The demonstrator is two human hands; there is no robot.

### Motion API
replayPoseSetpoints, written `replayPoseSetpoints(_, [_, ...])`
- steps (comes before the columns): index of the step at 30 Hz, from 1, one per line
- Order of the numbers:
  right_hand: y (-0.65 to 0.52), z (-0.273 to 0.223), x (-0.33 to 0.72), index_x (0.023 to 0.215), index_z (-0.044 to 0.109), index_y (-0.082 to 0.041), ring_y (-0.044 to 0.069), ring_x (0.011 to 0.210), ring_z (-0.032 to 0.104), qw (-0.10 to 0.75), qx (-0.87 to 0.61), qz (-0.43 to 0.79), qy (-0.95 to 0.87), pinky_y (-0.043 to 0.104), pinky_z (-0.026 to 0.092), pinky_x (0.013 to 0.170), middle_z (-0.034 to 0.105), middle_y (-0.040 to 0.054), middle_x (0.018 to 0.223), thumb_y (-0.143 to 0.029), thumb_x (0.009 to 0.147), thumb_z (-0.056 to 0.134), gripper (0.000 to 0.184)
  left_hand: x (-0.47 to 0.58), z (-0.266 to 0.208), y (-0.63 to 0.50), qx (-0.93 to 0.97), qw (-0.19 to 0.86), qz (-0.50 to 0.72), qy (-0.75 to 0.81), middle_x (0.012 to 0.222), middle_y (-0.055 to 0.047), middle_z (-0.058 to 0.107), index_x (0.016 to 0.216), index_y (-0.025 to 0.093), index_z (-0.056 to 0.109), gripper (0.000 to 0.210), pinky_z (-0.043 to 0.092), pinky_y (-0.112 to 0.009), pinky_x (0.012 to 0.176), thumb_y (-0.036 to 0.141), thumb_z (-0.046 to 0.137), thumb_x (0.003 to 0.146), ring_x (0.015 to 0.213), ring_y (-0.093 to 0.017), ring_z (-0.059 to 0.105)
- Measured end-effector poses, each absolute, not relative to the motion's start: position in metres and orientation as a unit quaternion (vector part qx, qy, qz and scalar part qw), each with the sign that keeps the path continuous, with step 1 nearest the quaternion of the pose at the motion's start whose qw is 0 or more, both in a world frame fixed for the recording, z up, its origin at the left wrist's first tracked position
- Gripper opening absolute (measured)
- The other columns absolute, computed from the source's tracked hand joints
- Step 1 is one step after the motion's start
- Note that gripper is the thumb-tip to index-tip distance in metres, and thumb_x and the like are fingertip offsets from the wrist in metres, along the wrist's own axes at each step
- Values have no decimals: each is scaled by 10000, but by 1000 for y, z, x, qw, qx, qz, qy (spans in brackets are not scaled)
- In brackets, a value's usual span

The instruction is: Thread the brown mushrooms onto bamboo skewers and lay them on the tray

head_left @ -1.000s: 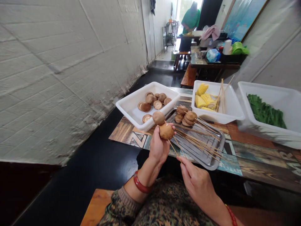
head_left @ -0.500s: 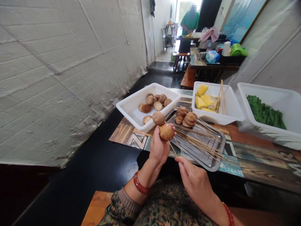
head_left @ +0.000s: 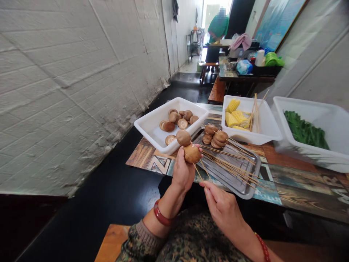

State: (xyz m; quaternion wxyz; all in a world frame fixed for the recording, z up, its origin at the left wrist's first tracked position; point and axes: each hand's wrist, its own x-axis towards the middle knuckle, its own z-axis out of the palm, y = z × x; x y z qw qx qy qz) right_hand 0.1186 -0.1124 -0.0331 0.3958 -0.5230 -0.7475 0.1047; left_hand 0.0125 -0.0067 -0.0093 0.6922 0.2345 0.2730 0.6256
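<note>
My left hand (head_left: 183, 173) is closed round a brown mushroom (head_left: 192, 154), its cap facing up. A second mushroom (head_left: 183, 138) sits just beyond it, in line on the skewers. Two thin bamboo skewers (head_left: 198, 172) come out of the near mushroom towards me. My right hand (head_left: 222, 198) pinches the end of one skewer between thumb and fingers. Right of my left hand, a metal tray (head_left: 249, 187) bears skewered mushrooms (head_left: 220, 137) and several bare-looking skewer ends (head_left: 234, 167). Loose mushrooms lie in a white tub (head_left: 152, 135) behind my left hand.
Another white tub (head_left: 261, 136) holds corn pieces (head_left: 233, 118) and upright skewers (head_left: 255, 116). At far right, a white tub (head_left: 338, 120) contains green leaves (head_left: 307, 131). A white wall (head_left: 68, 91) runs along the left. In the back, a person in green (head_left: 219, 27) stands behind a table.
The right hand has shifted slightly left, still pinching the skewer. The mushrooms in the left hand look the same, and the whole view has moved a little.
</note>
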Motion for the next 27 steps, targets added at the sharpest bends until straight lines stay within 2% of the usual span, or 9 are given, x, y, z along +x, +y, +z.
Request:
replayPoseSetpoints(9, [-109, -29, 117, 1062, 649, -129, 218, 747, 772, 408, -523, 124, -738, 287, 589, 640, 789, 102, 907, -145, 1010, 377, 277, 11, -10, -5, 240, 690, 628, 268, 956, -91, 694, 1002, 151, 610, 264, 517, -330, 769, 359, 460, 943, 868, -205, 654])
replayPoseSetpoints(15, [-107, -23, 117, 1005, 682, -159, 210, 694, 760, 411, -542, 172, -713, 287, 590, 633, 785, 71, 843, -181, 999, 400, 283, 7, -10, -3, 238, 697, 619, 272, 951, -102, 699, 1007, 132, 629, 308, 520, -335, 759, 387, 470, 943, 854, -210, 657])
replayPoseSetpoints(18, [-108, -25, 118, 1017, 690, -164, 218, 754, 769, 413, -542, 177, -710, 293, 603, 671, 792, 82, 898, -197, 1001, 399, 293, 6, -11, -4, 243, 692, 624, 269, 983, -104, 699, 1038, 138, 626, 324, 522, -339, 772, 424, 567, 897, 888, -215, 656])
replayPoseSetpoints(22, [-111, -32, 120, 1023, 701, -181, 229, 784, 777, 412, -541, 172, -713, 296, 620, 680, 800, 86, 918, -240, 1014, 392, 315, 7, -16, -8, 280, 673, 625, 279, 1005, -80, 693, 1022, 163, 618, 311, 517, -319, 774, 301, 739, 771, 884, -192, 643])
replayPoseSetpoints(27, [-114, -36, 118, 1033, 694, -162, 215, 796, 780, 418, -532, 154, -721, 270, 623, 697, 801, 97, 924, -262, 1033, 372, 338, 11, -23, -11, 276, 674, 625, 280, 980, -74, 685, 1028, 164, 596, 310, 517, -322, 770, 287, 724, 774, 862, -186, 642])
